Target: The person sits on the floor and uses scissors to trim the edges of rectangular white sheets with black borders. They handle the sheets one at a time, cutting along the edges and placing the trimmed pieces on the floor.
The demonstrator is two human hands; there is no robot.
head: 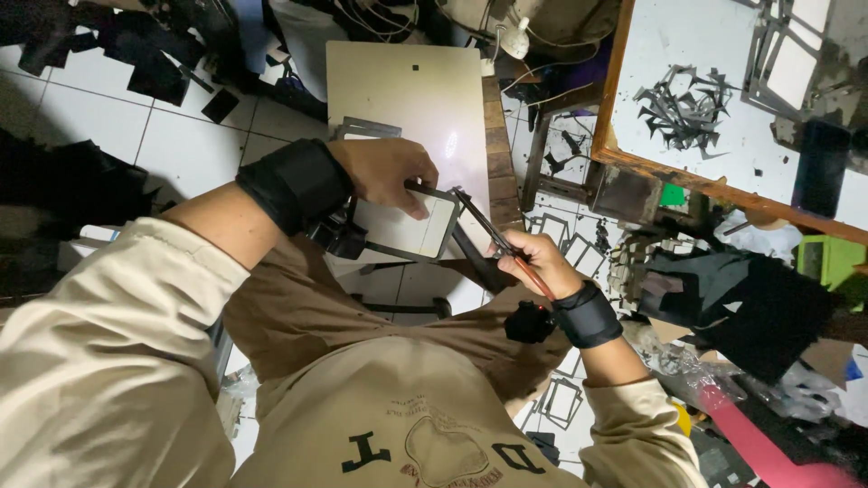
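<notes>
Left hand (pixel 384 172) is clamped around the top edge of a flat rectangular panel with a dark frame (pixel 407 226), thumb laid across its pale face, fingers curled behind. It holds the piece up off the lap, likely so the corner is free to meet the blades. Right hand (pixel 533 262) is closed round the handles of a pair of scissors (pixel 493 235), one reddish handle running back along the wrist; the blades point up and left, tips touching the panel's upper right corner. That angle looks chosen to trim the frame's edge. So the framed panel sits between the two hands, above the knees, in front of a pale sewing-style table (pixel 407 90).

Count so far: one panel in hand, one pair of scissors, two black wrist bands, one on each forearm (pixel 294 181) and (pixel 588 314), each with a small black device below it.

Outward now: thin dark frame offcuts (pixel 565 398) lie scattered on the tiled floor by the right knee, too many and too tangled to count. Up right, a wood-edged white board (pixel 687 45) carries one heap of dark scrap strips (pixel 683 104).
</notes>
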